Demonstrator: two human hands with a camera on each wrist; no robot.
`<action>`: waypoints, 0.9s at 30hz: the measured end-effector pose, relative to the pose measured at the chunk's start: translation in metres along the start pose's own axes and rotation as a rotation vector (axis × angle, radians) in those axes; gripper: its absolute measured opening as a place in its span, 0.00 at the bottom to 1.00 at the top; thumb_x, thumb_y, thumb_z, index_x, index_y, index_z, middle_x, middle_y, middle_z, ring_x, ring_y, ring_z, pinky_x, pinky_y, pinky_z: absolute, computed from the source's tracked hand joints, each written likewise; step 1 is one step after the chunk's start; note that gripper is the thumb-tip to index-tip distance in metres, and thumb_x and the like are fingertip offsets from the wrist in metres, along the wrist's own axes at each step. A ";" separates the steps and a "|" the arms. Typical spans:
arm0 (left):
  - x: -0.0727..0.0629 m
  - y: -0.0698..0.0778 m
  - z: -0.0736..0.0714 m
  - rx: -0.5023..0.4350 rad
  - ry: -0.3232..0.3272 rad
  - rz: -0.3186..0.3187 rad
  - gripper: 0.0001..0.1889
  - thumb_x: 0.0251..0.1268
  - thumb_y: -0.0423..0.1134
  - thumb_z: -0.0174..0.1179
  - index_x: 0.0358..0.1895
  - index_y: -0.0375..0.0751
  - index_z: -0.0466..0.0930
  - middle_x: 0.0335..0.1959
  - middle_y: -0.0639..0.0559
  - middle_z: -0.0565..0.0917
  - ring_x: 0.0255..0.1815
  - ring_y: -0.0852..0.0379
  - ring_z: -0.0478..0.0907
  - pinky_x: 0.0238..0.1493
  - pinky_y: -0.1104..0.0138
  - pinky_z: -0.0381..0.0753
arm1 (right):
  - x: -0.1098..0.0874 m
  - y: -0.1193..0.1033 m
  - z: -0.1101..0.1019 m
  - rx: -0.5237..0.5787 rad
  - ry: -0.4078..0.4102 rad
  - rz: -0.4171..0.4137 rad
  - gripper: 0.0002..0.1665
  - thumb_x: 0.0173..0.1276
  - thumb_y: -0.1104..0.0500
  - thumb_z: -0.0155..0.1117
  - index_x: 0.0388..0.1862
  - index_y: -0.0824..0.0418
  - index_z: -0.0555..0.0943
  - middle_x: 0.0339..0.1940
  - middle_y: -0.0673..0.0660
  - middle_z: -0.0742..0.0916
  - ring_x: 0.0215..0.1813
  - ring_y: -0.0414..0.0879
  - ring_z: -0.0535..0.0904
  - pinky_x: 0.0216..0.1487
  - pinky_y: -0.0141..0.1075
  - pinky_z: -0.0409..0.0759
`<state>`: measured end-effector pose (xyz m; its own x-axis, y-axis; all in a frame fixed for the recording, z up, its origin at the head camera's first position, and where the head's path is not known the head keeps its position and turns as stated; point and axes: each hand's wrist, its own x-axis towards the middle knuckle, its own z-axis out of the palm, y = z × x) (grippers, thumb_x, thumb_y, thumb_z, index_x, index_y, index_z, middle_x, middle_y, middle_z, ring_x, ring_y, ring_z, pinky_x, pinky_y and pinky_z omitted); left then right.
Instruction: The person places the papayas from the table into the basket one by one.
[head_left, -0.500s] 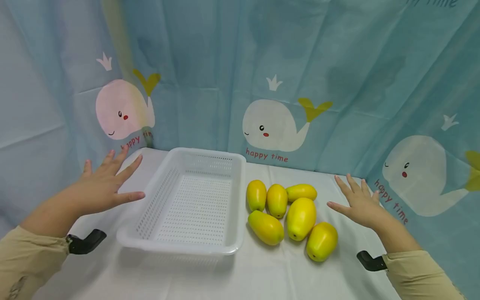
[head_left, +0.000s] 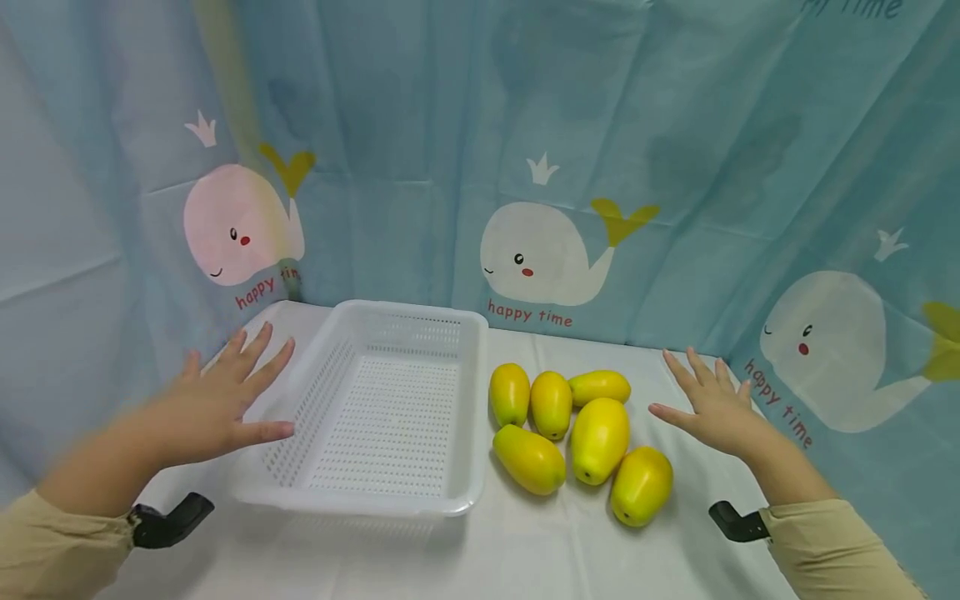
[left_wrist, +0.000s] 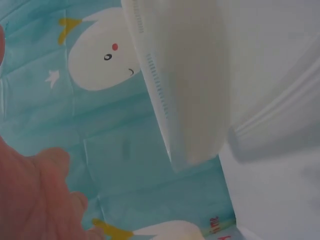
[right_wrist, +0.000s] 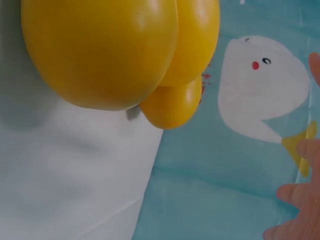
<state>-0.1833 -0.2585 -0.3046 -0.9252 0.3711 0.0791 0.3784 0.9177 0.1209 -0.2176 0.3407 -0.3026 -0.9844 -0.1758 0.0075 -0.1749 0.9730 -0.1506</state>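
Observation:
In the head view my left hand (head_left: 206, 408) hovers with fingers spread at the left side of a white plastic basket (head_left: 471, 487), its thumb tip overlapping the basket's rim there. The basket has perforated walls and holds nothing. My right hand (head_left: 716, 408), also with fingers spread and nothing in it, is held over the cloth to the right of several yellow mango-like fruits. Nearest to it are a rounder fruit (head_left: 642, 486) in front and a large one (head_left: 600, 440). The right wrist view shows a yellow fruit (right_wrist: 100, 50) up close, beside the right hand's fingertips (right_wrist: 292, 194).
White cloth (head_left: 540, 554) covers the table. A blue curtain (head_left: 405, 225) with whale prints stands behind and along the sides. Another fruit (head_left: 529, 458) lies close to the basket's right wall. Black wrist mounts (head_left: 172, 521) stick out from both sleeves.
My left hand has come down a little, its fingers still spread. The right hand stays almost where it was. Basket and fruits have kept their places.

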 end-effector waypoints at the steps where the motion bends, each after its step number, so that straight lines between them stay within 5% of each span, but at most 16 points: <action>1: -0.001 0.001 0.002 -0.008 -0.002 0.006 0.55 0.50 0.71 0.52 0.72 0.51 0.30 0.73 0.41 0.28 0.70 0.35 0.23 0.52 0.35 0.13 | 0.000 0.000 0.000 0.002 0.000 -0.001 0.56 0.59 0.28 0.49 0.74 0.49 0.36 0.72 0.69 0.39 0.66 0.76 0.27 0.50 0.73 0.22; 15: -0.013 0.009 0.030 -0.161 -0.093 0.018 0.66 0.33 0.75 0.58 0.73 0.43 0.35 0.73 0.39 0.32 0.70 0.33 0.31 0.56 0.38 0.15 | -0.001 0.000 0.004 0.031 0.005 0.000 0.56 0.59 0.29 0.50 0.74 0.49 0.35 0.72 0.70 0.39 0.66 0.76 0.27 0.51 0.73 0.22; 27: -0.013 0.008 0.043 -0.204 -0.154 0.007 0.73 0.21 0.73 0.65 0.72 0.34 0.38 0.71 0.32 0.32 0.67 0.26 0.42 0.56 0.33 0.53 | -0.005 0.000 0.003 0.079 0.000 -0.006 0.56 0.60 0.29 0.50 0.74 0.50 0.35 0.72 0.69 0.38 0.67 0.73 0.25 0.51 0.73 0.23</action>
<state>-0.1692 -0.2504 -0.3469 -0.9101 0.4085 -0.0694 0.3677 0.8734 0.3194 -0.2129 0.3407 -0.3057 -0.9834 -0.1814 0.0082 -0.1784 0.9571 -0.2283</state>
